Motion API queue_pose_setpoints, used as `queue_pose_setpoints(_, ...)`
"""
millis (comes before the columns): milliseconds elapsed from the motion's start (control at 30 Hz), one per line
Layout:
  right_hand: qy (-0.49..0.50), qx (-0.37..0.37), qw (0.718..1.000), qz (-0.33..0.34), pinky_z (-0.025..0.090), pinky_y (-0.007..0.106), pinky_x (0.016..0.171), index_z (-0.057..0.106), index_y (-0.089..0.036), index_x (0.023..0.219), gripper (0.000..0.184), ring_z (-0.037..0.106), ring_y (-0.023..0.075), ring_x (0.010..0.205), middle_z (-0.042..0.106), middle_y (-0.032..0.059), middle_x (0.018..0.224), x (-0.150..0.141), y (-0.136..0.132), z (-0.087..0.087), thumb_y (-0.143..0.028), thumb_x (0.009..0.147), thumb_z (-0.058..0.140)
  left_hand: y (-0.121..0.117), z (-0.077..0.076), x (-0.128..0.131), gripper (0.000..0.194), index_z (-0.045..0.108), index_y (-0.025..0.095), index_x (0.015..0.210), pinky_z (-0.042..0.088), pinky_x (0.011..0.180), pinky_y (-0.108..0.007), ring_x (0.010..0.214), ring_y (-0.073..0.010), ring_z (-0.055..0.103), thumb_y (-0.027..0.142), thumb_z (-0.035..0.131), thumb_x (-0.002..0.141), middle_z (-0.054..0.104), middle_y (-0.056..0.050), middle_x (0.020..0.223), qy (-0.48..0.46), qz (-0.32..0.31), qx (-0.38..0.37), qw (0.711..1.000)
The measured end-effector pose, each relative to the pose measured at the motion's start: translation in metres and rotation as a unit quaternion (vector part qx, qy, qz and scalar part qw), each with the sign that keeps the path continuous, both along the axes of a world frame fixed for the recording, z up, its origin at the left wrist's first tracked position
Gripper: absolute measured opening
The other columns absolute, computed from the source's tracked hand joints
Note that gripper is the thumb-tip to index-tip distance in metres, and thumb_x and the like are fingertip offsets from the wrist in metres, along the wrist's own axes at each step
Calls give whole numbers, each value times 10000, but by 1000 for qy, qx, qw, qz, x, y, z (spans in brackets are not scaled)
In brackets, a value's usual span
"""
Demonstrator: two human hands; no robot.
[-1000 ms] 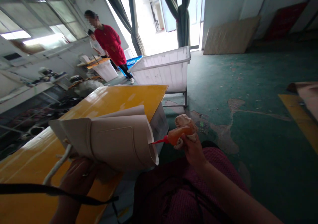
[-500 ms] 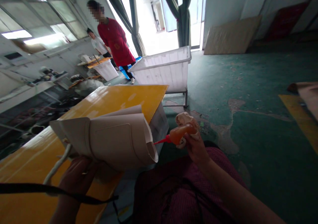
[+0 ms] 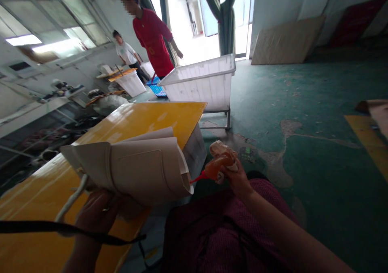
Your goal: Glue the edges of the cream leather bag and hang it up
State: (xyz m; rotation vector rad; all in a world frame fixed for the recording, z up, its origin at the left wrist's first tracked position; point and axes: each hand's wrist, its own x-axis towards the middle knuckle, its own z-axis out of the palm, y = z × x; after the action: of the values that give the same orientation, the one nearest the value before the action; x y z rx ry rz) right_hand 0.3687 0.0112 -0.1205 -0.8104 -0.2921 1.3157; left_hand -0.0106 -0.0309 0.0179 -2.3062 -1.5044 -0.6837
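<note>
A cream-coloured bag piece (image 3: 139, 170), curled into an open-ended tube with raised seams and a rope-like handle (image 3: 71, 200), lies tilted over the yellow tabletop. My left hand (image 3: 98, 210) grips it from below, with the fingers partly hidden under the material. In my right hand (image 3: 235, 174) is an orange squeeze bottle (image 3: 216, 166) with a red nozzle, and a crumpled pale cloth (image 3: 222, 148) is bunched around it. The nozzle tip is at the bag piece's open right edge, near its lower corner; whether it touches I cannot tell.
The yellow tabletop (image 3: 145, 117) runs under the bag piece. Beyond it stand a large white bin (image 3: 200, 87) on a metal frame and a blue basket (image 3: 157, 88). A person in red (image 3: 154, 43) and another in white (image 3: 127, 53) are at the back. A black strap (image 3: 72, 230) crosses the lower left.
My right hand has moved slightly down and left, the nozzle sliding lower along the edge. The person in red has moved to the right behind the white bin. My left hand keeps its place.
</note>
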Motion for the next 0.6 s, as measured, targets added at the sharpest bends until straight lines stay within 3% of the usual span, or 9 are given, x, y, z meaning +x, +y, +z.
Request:
queue_pose_setpoints(100, 5, -5, 1000, 1, 521, 221, 650, 626, -184, 970, 609, 615, 121, 723, 683, -33, 819, 2, -9, -2, -225, 441, 926, 0, 0, -1, 304, 516, 196, 624, 468, 528, -250, 595, -140, 556, 327, 530, 898, 533, -3, 608, 20, -15, 11, 1000)
queue_pose_setpoints(233, 34, -13, 999, 37, 555, 281, 715, 613, -188, 1082, 672, 656, 168, 807, 703, 3, 939, 6, -22, -5, -262, 493, 928, 0, 1, -4, 243, 539, 181, 660, 462, 494, -230, 593, -144, 568, 284, 623, 863, 571, -14, 645, 94, -57, 61, 992)
queue_pose_setpoints(400, 108, -51, 991, 64, 583, 288, 715, 668, -169, 994, 568, 688, 179, 790, 729, 20, 927, 9, -39, -4, -302, 513, 937, -7, -5, 0, 255, 560, 174, 714, 475, 554, -273, 647, -183, 585, 332, 592, 911, 601, -44, 704, 102, -20, 112, 988)
queue_pose_setpoints(533, 213, -86, 970, 82, 598, 266, 661, 706, -176, 978, 546, 706, 182, 778, 744, 39, 955, 17, -46, -1, -294, 502, 945, -20, -2, 18, 294, 541, 184, 629, 465, 615, -296, 641, -184, 567, 248, 583, 913, 578, -31, 639, 98, -33, 132, 986)
queue_pose_setpoints(600, 269, -99, 953, 98, 605, 265, 650, 712, -176, 994, 540, 712, 185, 797, 744, 49, 992, 22, -46, 9, -274, 515, 941, -27, 3, 27, 266, 558, 177, 639, 463, 642, -297, 647, -177, 570, 179, 576, 905, 585, -32, 644, 115, -39, 132, 984)
